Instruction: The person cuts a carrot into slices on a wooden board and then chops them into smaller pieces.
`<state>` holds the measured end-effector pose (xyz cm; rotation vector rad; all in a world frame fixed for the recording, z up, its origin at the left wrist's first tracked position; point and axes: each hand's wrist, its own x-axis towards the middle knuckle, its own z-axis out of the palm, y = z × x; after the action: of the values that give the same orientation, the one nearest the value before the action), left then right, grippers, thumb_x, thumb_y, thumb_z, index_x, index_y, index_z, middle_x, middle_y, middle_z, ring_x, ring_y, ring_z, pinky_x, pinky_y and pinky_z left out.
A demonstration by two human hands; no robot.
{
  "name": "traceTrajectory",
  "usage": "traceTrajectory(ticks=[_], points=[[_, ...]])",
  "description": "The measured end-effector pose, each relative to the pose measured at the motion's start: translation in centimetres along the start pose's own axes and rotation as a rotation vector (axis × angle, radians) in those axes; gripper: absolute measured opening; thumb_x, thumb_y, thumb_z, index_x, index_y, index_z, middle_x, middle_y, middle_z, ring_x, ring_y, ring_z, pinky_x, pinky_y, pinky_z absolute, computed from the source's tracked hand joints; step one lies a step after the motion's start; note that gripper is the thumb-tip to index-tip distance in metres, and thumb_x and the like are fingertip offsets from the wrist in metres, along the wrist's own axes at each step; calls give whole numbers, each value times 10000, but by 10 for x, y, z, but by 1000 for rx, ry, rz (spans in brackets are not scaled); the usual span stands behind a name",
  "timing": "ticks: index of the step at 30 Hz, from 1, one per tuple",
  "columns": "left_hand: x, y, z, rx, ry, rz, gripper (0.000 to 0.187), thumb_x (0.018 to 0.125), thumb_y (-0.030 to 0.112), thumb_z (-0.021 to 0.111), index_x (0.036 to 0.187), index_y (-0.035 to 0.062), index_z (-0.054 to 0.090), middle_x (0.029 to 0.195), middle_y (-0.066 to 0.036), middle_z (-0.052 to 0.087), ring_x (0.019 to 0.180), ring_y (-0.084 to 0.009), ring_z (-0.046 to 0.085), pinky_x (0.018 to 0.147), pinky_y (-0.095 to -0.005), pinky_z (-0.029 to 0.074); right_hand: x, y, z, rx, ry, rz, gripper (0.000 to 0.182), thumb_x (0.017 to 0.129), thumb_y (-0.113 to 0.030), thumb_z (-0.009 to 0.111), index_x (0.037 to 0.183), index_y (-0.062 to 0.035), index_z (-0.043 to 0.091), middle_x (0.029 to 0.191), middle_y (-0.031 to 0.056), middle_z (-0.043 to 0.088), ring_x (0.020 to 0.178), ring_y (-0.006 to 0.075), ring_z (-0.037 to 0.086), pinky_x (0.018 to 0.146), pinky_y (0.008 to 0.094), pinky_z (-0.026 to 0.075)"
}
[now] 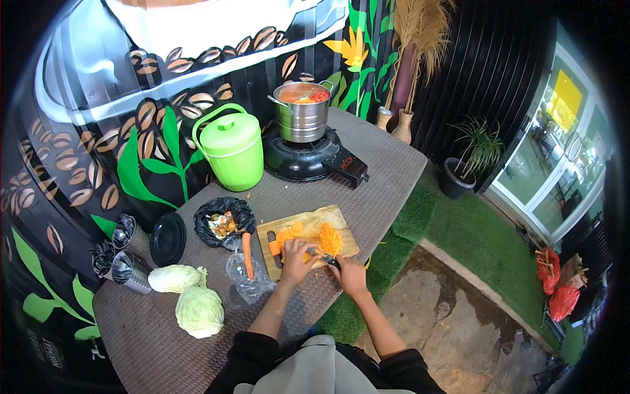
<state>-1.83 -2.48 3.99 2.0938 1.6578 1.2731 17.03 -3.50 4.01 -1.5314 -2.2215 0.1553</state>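
On the wooden cutting board [348, 244] lie orange carrot slices [296, 228] and a heap of finely chopped carrot [329, 239]. My right hand [350, 273] is closed around the dark handle of a knife [332, 261], whose blade points left toward my other hand. My left hand [296, 259] rests on the board with its fingers bent over carrot pieces, pressing them down beside the blade. A whole carrot [247, 255] lies left of the board on a clear plastic bag [244, 278].
Behind the board, a steel pot [302, 118] stands on a black stove [298, 157], beside a lidded green bucket [231, 150]. At the left are a scrap-filled black bag [224, 214], a cabbage [199, 312], a napa cabbage [172, 279], a black plate [168, 239] and metal utensil holders [136, 275].
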Motion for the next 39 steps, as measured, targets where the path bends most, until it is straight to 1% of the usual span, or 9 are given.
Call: traceTrajectory(ticks=[6,11,20,23,27,30,32,35,39], points=[[23,5,-10,14,-123,159,452,636,354,803,1026,156,688,1075,-41,613,1113,-268,423,947,-380,323,-4,9,-19,42,-19,-17,297,833,-369,624,976,-111,589,860,130,641,861,304,598,824,486,379],[34,-7,-9,-367,-594,-151,333,619,285,832,876,97,734,834,-50,701,869,-180,620,813,-305,443,-8,8,-30,66,-84,-44,324,830,-355,632,1046,-115,608,963,127,634,982,287,566,886,493,356],[59,-5,-22,-409,-853,-218,248,669,197,816,840,36,735,753,-57,702,704,-102,631,663,-247,470,-12,13,-30,105,-24,-205,320,830,-378,626,1031,-129,622,946,83,654,956,275,577,854,471,353],[65,-25,-6,-460,-897,-319,208,689,173,798,832,37,733,752,-57,703,694,-86,620,650,-249,464,-13,12,-34,170,-66,-132,308,807,-326,665,1010,-97,632,929,93,649,976,278,578,961,457,321],[67,-54,14,-459,-691,-136,176,725,161,768,845,38,730,752,-67,700,640,-94,605,594,-254,451,-20,14,-42,212,-61,-154,325,807,-355,662,1004,-97,629,879,92,656,866,268,603,842,420,346],[65,-52,15,-399,-612,-89,150,752,179,731,864,80,733,796,-49,699,709,-139,596,652,-280,441,-25,19,-45,280,-110,-81,336,811,-376,658,994,-95,631,859,101,663,806,269,615,784,390,348],[61,-48,10,-39,-532,186,138,759,191,700,877,131,737,884,-19,695,873,-186,558,799,-333,394,-29,26,-43,309,-140,-39,339,810,-371,664,988,-85,636,844,111,665,784,273,620,776,376,349],[58,-45,9,7,-581,162,168,759,186,697,923,174,737,974,38,677,1011,-170,480,948,-345,248,-33,33,-37,338,-97,-12,357,818,-370,667,998,-63,640,850,123,672,771,275,628,773,362,353],[53,-53,15,-15,-569,176,185,749,161,693,929,171,735,992,33,672,999,-173,502,932,-353,287,-36,32,-32,392,-1,11,343,833,-358,662,947,-37,623,802,134,635,714,278,594,716,356,370]])
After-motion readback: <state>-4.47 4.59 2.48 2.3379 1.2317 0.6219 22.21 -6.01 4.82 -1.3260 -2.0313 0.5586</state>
